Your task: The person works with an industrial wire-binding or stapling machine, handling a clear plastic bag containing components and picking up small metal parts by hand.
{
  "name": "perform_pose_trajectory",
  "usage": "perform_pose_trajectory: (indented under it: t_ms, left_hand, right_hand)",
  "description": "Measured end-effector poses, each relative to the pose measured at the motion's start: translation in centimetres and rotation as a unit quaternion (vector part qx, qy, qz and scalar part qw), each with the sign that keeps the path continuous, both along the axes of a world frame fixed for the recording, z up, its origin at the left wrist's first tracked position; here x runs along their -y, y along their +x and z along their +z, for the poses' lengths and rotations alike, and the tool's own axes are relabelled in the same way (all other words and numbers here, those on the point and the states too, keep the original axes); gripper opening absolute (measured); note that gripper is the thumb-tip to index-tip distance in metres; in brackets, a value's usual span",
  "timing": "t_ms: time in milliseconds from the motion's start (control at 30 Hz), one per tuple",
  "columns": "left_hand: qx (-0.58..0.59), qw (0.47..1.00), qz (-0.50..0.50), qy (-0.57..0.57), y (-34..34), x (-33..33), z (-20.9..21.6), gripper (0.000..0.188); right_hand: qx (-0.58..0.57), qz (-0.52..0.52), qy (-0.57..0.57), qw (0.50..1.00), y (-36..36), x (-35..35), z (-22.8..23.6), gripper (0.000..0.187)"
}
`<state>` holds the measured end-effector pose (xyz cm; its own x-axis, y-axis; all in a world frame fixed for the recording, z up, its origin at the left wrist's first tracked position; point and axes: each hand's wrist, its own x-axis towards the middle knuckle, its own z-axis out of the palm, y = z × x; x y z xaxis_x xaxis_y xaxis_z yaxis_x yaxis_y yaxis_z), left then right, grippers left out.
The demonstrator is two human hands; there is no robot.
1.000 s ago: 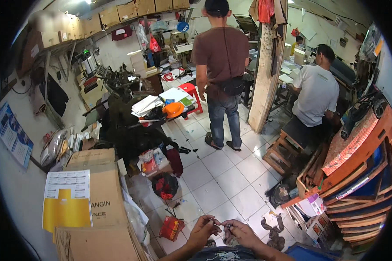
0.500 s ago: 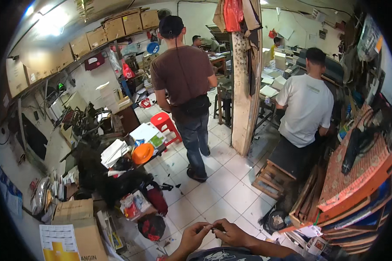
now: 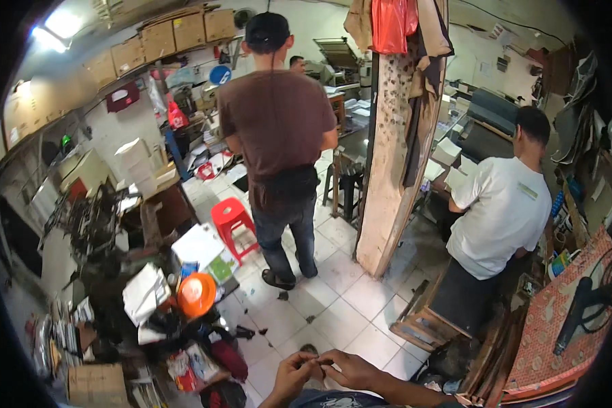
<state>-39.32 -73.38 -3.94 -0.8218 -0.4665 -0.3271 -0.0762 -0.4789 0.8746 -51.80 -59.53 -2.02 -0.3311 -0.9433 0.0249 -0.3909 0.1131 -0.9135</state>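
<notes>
Low in the middle of the head view, my left hand (image 3: 294, 374) and my right hand (image 3: 350, 372) meet at the fingertips in front of my body. The fingers of both are bent and pinched together. Whatever is between them, if anything, is too small or hidden to name. Below the hands a bit of my dark shirt with a pale print (image 3: 340, 400) shows.
A person in a brown shirt (image 3: 275, 129) stands ahead beside a red stool (image 3: 231, 216). Right of the pillar (image 3: 387, 170), a person in white (image 3: 500, 207) sits on a dark bench (image 3: 442, 292). An orange bowl (image 3: 196, 295) and papers lie at left; a board (image 3: 557, 313) leans at right.
My view has shifted forward and turned slightly, so the standing person, pillar and bench look larger. My hands stay pinched together; the small dark thing glimpsed between them earlier is no longer distinct.
</notes>
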Motion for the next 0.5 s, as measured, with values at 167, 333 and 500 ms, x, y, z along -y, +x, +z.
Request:
perform_pose_trajectory:
  t_ms: [167, 333, 500]
  left_hand:
    - [0.029, 0.974, -0.035, -0.223, -8.3, 10.9, 1.9, 0.016]
    - [-0.147, 0.9, 0.163, -0.377, -13.7, 20.2, 11.8, 0.006]
    - [-0.486, 0.524, 0.279, -0.642, -20.1, 25.3, 24.5, 0.014]
  right_hand:
    - [0.026, -0.049, -0.007, 0.998, -7.2, 9.4, 3.1, 0.026]
    - [0.004, -0.093, -0.061, 0.994, -15.1, 15.9, 2.1, 0.027]
    - [-0.001, -0.124, -0.031, 0.992, -22.4, 19.3, 0.1, 0.028]
